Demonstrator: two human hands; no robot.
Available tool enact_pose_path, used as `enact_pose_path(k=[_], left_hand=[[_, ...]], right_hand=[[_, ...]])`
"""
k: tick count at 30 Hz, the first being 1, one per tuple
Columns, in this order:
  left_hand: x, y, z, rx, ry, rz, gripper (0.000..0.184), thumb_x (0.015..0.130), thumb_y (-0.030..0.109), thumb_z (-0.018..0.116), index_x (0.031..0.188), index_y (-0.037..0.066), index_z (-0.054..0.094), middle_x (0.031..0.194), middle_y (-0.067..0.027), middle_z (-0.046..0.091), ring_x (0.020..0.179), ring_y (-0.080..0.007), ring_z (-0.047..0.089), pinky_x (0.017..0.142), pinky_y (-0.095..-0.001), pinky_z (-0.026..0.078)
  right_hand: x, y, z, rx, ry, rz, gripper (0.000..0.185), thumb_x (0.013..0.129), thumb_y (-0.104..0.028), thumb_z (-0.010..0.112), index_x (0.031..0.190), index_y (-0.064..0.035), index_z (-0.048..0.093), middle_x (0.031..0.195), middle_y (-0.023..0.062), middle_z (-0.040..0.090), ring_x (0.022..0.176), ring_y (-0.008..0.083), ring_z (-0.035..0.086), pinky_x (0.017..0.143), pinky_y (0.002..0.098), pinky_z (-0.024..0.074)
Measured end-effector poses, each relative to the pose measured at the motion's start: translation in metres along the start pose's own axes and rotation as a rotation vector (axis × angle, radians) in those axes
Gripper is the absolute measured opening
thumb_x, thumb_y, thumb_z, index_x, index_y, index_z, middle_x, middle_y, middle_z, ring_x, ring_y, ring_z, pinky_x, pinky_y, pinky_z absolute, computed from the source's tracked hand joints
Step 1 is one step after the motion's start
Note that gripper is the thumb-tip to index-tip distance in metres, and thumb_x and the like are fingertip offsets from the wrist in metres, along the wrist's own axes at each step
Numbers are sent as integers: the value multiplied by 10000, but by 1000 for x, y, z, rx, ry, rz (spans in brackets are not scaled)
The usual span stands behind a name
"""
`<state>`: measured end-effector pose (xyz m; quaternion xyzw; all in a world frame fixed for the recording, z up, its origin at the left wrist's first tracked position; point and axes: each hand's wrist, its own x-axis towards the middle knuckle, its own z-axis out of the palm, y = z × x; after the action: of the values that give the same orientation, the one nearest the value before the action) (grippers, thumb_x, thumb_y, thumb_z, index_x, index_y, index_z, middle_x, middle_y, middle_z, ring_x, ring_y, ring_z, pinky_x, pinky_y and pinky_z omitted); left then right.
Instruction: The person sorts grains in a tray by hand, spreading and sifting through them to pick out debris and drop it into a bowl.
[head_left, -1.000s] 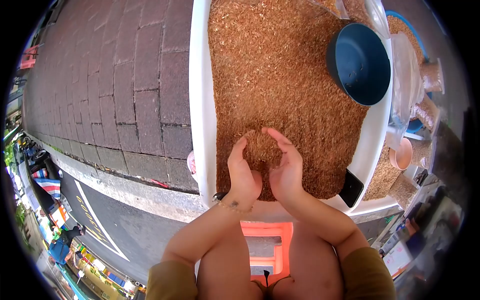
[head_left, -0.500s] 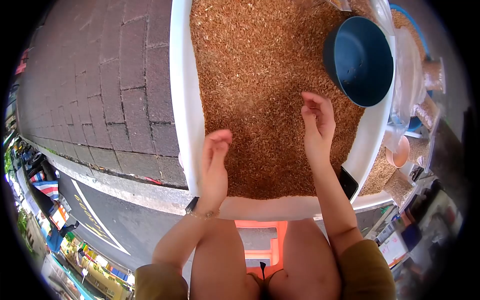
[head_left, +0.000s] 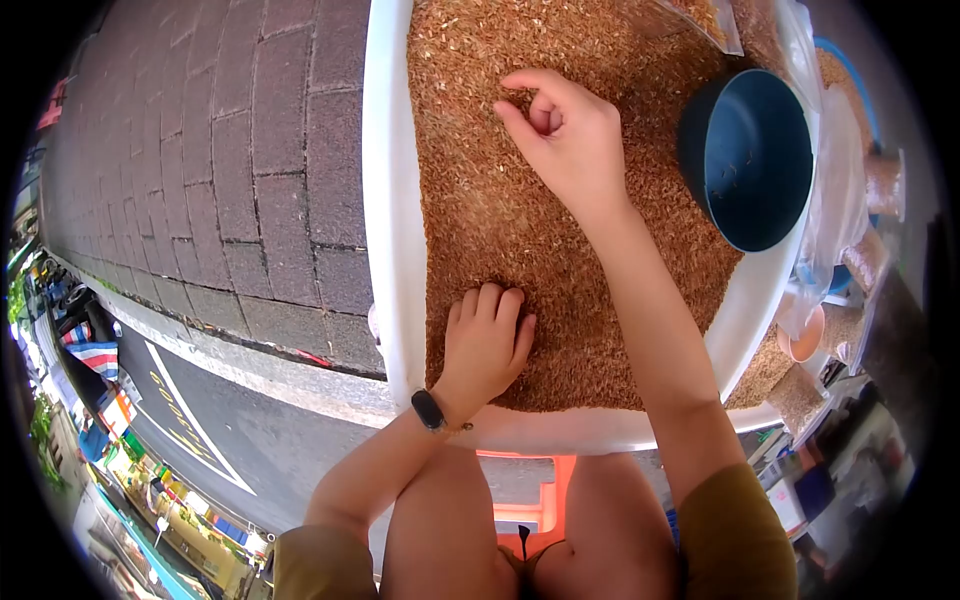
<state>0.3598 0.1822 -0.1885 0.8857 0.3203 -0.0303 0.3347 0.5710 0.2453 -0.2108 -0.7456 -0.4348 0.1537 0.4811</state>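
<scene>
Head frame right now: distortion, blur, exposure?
Head view: strong fisheye, black corners, kerb bowed; head view, lower right: clutter blurred; head view, left: tub wall bright, little detail; head view, nearer centre: left hand and right hand clearly outlined.

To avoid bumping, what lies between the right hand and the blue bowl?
The head view shows only loose brown bits between the right hand and blue bowl.

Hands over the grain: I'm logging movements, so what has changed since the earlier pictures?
Cupped close together a second ago, they have parted: the right hand has moved forward over the grain, thumb and forefinger apart; the left hand has turned palm down at the near left of the tub. The blue bowl stays at the right side.
</scene>
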Motion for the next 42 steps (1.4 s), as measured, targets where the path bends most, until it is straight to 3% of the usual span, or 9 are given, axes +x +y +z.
enact_pose_path(k=[12, 18, 19, 23, 31, 34, 37, 39, 42], left_hand=[[2, 1, 0, -6, 5, 8, 217, 856, 177, 600, 1019, 55, 526, 928, -131, 494, 863, -333, 507, 761, -419, 410], [2, 1, 1, -14, 5, 1, 208, 865, 194, 594, 1006, 54, 531, 925, -135, 496, 867, -335, 512, 766, -430, 413], [3, 1, 1, -12, 8, 1, 208, 865, 194, 594, 1006, 54, 531, 924, -135, 495, 866, -335, 512, 766, -431, 414], [0, -1, 3, 13, -14, 5, 252, 877, 250, 582, 1018, 46, 537, 952, -134, 489, 884, -317, 513, 765, -429, 421], [1, -1, 6, 0, 37, 25, 195, 866, 188, 594, 990, 60, 515, 904, -135, 481, 856, -337, 510, 755, -435, 417], [-1, -2, 10, 49, -4, -2, 254, 852, 217, 594, 1039, 55, 541, 953, -136, 514, 894, -335, 519, 786, -438, 422], [-5, -10, 11, 65, -49, 106, 279, 814, 132, 611, 1076, 40, 578, 1034, -166, 585, 968, -377, 526, 804, -454, 419], [-9, -12, 19, -80, 19, 38, 311, 797, 117, 594, 1094, 29, 615, 1062, -177, 625, 1026, -395, 540, 831, -472, 421], [-10, -14, 18, -128, -32, 7, 303, 796, 139, 586, 1069, 14, 626, 1037, -187, 637, 1014, -406, 555, 841, -488, 416]], right_hand=[[3, -1, 14, -144, 47, -107, 135, 780, -102, 701, 908, -141, 678, 723, 28, 648, 556, 159, 612, 492, 283, 482], [-38, 5, -14, 117, 271, 15, 85, 851, -56, 653, 931, -51, 678, 689, 13, 632, 536, 49, 536, 467, 204, 413], [-52, 7, -23, 108, 274, 113, 92, 871, -45, 635, 952, -20, 673, 688, 0, 610, 554, 25, 488, 488, 186, 386], [-103, 33, -51, 71, 258, 236, 99, 881, -51, 627, 965, -21, 670, 702, -8, 592, 575, 25, 475, 512, 185, 375], [-130, 28, -62, -73, 100, 213, 65, 849, -26, 625, 900, -22, 665, 733, 41, 630, 566, 76, 532, 487, 210, 404], [-119, 0, -34, -21, -44, -140, 110, 748, 7, 622, 840, -50, 644, 717, 108, 625, 576, 246, 596, 510, 330, 493], [-124, -25, -3, -19, -362, -331, 161, 742, -68, 665, 902, -76, 646, 955, 83, 630, 835, 249, 612, 718, 370, 502], [-132, -35, 21, -67, -501, -384, 331, 724, -133, 691, 1043, -84, 617, 1259, 118, 526, 1131, 277, 517, 920, 429, 431], [-111, -48, 21, -206, -355, -316, 545, 768, -233, 682, 1266, -80, 520, 1449, 150, 352, 1335, 312, 339, 1065, 478, 292]])
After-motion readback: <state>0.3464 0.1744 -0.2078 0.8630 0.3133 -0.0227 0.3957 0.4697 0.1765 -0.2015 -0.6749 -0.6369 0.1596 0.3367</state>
